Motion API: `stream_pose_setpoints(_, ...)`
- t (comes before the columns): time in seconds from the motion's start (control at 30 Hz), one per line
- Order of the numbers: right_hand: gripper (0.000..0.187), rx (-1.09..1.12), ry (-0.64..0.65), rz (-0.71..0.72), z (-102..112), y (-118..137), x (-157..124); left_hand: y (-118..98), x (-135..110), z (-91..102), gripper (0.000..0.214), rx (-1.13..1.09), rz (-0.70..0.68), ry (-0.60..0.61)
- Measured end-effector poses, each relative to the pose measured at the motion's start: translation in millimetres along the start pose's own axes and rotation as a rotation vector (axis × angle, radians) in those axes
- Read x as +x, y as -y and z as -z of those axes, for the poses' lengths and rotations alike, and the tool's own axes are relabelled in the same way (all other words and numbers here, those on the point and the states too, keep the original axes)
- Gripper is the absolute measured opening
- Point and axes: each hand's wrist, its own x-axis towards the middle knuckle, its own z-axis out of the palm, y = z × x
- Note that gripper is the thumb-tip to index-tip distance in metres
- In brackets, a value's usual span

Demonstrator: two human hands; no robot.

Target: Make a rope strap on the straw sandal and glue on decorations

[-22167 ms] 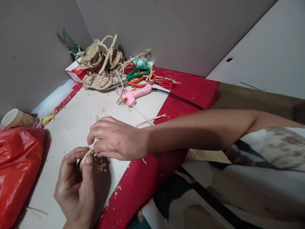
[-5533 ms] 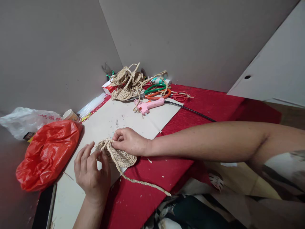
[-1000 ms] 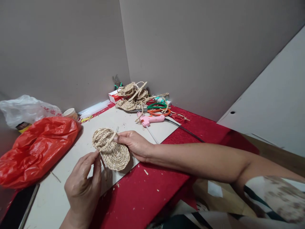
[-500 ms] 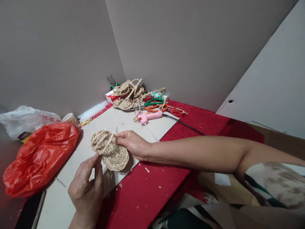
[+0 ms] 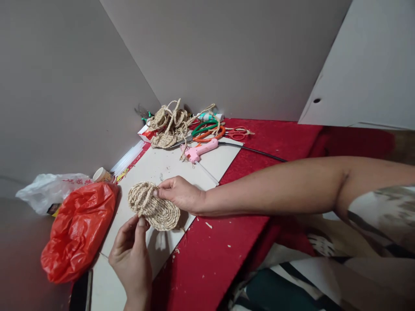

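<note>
Head view: straw sandal (image 5: 154, 206) pinched between left hand (image 5: 131, 255) and right hand (image 5: 180, 194).

1. On your left, a red plastic bag (image 5: 78, 229) lies on the worktop (image 5: 275, 138), with a white plastic bag (image 5: 48, 192) just behind it.
2. A paper cup (image 5: 102, 175) stands beside clear glue sticks (image 5: 128, 157) along the wall.
3. In your far corner, a tangle of braided straw rope (image 5: 167, 125) touches the scissors (image 5: 207, 129) and the pink glue gun (image 5: 199, 151).

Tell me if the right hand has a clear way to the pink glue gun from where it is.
Probably yes. Only bare white board lies between the right hand and the pink glue gun. But its fingers are pinching the woven sandal, so it would have to let go first.
</note>
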Motion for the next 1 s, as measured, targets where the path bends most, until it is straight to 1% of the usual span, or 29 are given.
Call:
stream_pose_setpoints(0.1,0.016,-0.028,-0.003,0.005,-0.4,4.2,-1.5,-1.4,-0.4,0.8,0.023,0.024,-0.038,-0.017)
stream_pose_setpoints(0.33,0.017,-0.059,-0.01,0.017,-0.8,10.6,-5.1,1.0,4.8,9.5,0.016,0.2,-0.305,-0.071)
stream_pose_setpoints(0.47,0.018,-0.062,-0.016,0.029,-0.8,11.7,-5.4,5.6,8.1,12.4,0.017,0.282,-0.384,-0.087)
stream_pose_setpoints(0.63,0.022,-0.037,0.0,0.008,-2.6,12.2,-7.3,9.8,10.4,11.0,0.016,0.311,-0.409,-0.086)
stream_pose_setpoints(0.77,0.023,-0.014,0.005,-0.011,-3.2,10.3,-7.7,8.8,10.5,9.4,0.015,0.308,-0.406,-0.081)
stream_pose_setpoints(1.0,0.024,0.018,-0.008,-0.025,-3.6,9.2,-5.9,0.9,7.5,3.8,0.017,0.256,-0.335,-0.088)
